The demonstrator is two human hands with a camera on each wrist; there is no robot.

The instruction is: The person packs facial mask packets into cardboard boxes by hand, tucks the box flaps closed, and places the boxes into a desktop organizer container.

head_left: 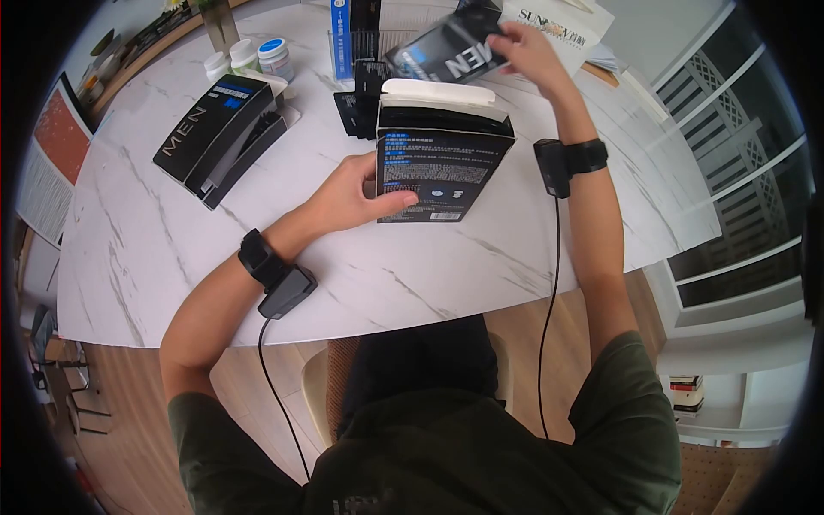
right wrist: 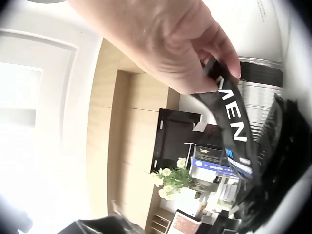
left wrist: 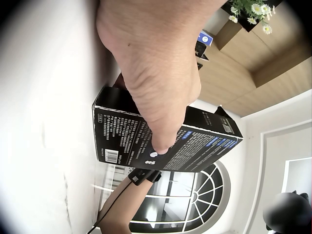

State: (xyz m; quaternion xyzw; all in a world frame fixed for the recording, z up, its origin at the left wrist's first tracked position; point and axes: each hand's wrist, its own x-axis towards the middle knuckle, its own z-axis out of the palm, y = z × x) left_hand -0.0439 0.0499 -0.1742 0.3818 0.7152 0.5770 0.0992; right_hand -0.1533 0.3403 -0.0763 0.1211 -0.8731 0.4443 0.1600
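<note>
My left hand point(head_left: 350, 196) grips a black carton point(head_left: 442, 163) that stands upright on the table, its thumb lying across the printed side. The carton's white top flap point(head_left: 438, 90) is raised. Beyond it, my right hand point(head_left: 534, 58) pinches a black sachet point(head_left: 446, 56) by one end, between thumb and fingers. White "MEN" lettering shows on this sachet in the right wrist view, where it hangs slightly bent. Several more black packets point(head_left: 356, 113) lie just behind the carton. A second black carton point(head_left: 206, 129), also marked "MEN", lies with its end open at the left.
Three lidded bottles point(head_left: 275, 58) stand at the back left beside a flower vase point(head_left: 219, 26). A clear organizer point(head_left: 393, 43) and a blue book point(head_left: 341, 39) stand at the back. A white paper bag point(head_left: 566, 30) is behind my right hand. Cables hang from both wrist cameras.
</note>
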